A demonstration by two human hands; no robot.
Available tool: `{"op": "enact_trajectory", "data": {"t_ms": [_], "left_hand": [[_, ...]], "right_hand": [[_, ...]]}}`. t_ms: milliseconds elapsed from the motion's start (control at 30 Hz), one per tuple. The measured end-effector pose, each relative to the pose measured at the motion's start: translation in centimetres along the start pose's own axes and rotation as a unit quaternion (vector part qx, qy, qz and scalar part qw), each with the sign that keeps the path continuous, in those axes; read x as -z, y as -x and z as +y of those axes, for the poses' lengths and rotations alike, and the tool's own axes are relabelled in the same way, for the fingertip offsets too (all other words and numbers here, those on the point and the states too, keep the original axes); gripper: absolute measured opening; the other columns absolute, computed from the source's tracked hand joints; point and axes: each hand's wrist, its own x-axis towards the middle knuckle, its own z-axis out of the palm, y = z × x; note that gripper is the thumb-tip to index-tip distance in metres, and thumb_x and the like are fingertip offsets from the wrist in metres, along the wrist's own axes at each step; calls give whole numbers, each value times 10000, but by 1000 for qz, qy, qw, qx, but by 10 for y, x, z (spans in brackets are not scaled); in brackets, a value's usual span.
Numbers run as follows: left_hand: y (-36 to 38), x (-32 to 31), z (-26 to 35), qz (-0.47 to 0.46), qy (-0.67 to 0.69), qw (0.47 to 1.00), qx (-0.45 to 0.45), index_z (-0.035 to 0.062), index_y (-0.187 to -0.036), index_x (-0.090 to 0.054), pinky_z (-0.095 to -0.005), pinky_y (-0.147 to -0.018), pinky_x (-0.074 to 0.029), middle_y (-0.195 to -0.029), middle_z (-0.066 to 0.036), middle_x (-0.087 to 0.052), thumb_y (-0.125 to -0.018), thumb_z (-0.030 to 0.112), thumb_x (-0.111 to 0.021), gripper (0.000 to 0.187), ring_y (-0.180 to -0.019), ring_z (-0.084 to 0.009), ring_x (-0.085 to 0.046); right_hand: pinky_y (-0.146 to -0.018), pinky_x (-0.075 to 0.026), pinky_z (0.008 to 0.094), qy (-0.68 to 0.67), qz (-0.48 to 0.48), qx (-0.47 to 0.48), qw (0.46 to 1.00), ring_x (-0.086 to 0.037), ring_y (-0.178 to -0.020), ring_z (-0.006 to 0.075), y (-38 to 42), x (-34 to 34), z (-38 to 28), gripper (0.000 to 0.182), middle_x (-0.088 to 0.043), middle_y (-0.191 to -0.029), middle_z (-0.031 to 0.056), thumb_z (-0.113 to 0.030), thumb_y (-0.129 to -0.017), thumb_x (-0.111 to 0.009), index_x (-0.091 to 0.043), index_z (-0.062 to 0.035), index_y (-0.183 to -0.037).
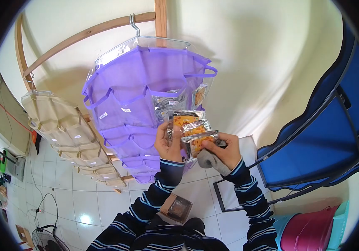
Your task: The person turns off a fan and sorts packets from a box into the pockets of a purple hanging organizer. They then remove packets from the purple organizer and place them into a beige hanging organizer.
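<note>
Several silver foil packets (195, 129) with orange labels are fanned out between my two hands, in front of a purple hanging organizer (123, 98). My left hand (170, 141) grips the packets at their left edge. On the right side, my right hand (226, 151) pinches the lowest packet with the thumb across its front. A bunched grey cloth (212, 162) hangs under the right fingers. Just behind the packets, one organizer pocket holds more silver packets (169, 102), and the pocket at its right edge has another orange-labelled packet (199, 95).
The organizer hangs by a metal hook (134, 25) from a wooden rack (91, 30). A beige organizer (64, 129) hangs at left. Blue framed panels (317, 144) lean at right above a maroon tub (307, 230). A cardboard box (176, 208) sits on the tiled floor by my feet.
</note>
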Motion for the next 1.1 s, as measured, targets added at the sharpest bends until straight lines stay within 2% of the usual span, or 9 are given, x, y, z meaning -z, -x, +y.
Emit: {"op": "enact_trajectory", "data": {"t_ms": [100, 300, 367, 533, 633, 700, 733, 800, 1100], "left_hand": [[-7, 11, -3, -34, -3, 998, 55, -5, -963, -426, -213, -511, -457, -802, -72, -534, -832, 199, -422, 242, -636, -120, -541], [0, 6, 4, -126, 46, 978, 160, 12, -951, -467, -204, -498, -437, -748, -47, -541, -811, 202, -463, 236, -628, -110, -547], [2, 5, 1, -196, -189, 962, -8, -6, -912, -477, -203, -510, -396, -702, -46, -543, -798, 168, -485, 208, -605, -99, -529], [-4, -7, 22, -220, -281, 929, -102, -11, -939, -461, -229, -499, -370, -627, -103, -512, -800, 154, -464, 215, -538, -154, -495], [-35, -27, 39, -248, -267, 921, -136, -2, -1019, -418, -271, -519, -397, -767, -162, -518, -796, 167, -435, 281, -561, -215, -530], [-67, -39, 40, -241, -406, 810, -347, -21, -1088, -366, -307, -539, -437, -963, -203, -465, -745, 154, -456, 395, -605, -270, -558], [-75, -46, 37, -243, -406, 810, -346, -21, -1088, -366, -307, -539, -437, -963, -203, -465, -745, 154, -456, 395, -605, -270, -558], [-83, -64, 28, -220, -671, 649, -283, -60, -1035, -398, -329, -529, -467, -1026, -210, -409, -662, 95, -493, 415, -619, -303, -564], [-88, -80, 7, -253, -701, 595, -301, -40, -955, -409, -382, -546, -466, -919, -231, -480, -641, 92, -509, 355, -606, -342, -552]], "right_hand": [[-469, -390, 206, 105, 8, 50, 993, -489, -526, 56, -3, 15, -10, 162, -549, -556, 70, -116, -681, -618, -570, 35, -712], [-507, -409, 279, 400, -18, 137, 906, -515, -521, 275, -15, 6, -44, 225, -531, -596, 140, -164, -635, -633, -554, 8, -757], [-563, -415, 288, 411, 1, 185, 893, -518, -597, 295, -18, 1, -39, 289, -550, -679, 137, -175, -623, -647, -530, 5, -817], [-601, -427, 315, 361, -97, 184, 909, -552, -670, 264, -37, 23, -30, 307, -564, -737, 146, -176, -621, -629, -545, -14, -869], [-567, -440, 265, 271, -64, 144, 950, -555, -588, 138, -58, 55, -50, 218, -591, -677, 110, -137, -633, -639, -585, 14, -781], [-569, -458, 222, 57, -21, 140, 988, -568, -635, 131, -70, 62, -89, 150, -593, -726, 94, -70, -703, -580, -567, 41, -804], [-577, -459, 222, 64, -12, 191, 979, -569, -633, 132, -89, 71, -98, 158, -592, -732, 91, -67, -704, -575, -559, 47, -812], [-595, -455, 226, 150, -25, 273, 950, -562, -648, 117, -131, 74, -103, 172, -591, -720, 80, -63, -679, -594, -568, 35, -818], [-565, -404, 241, 285, -92, 312, 902, -505, -593, 97, -213, 33, -69, 219, -572, -624, 73, -148, -605, -667, -601, -4, -757]]}}
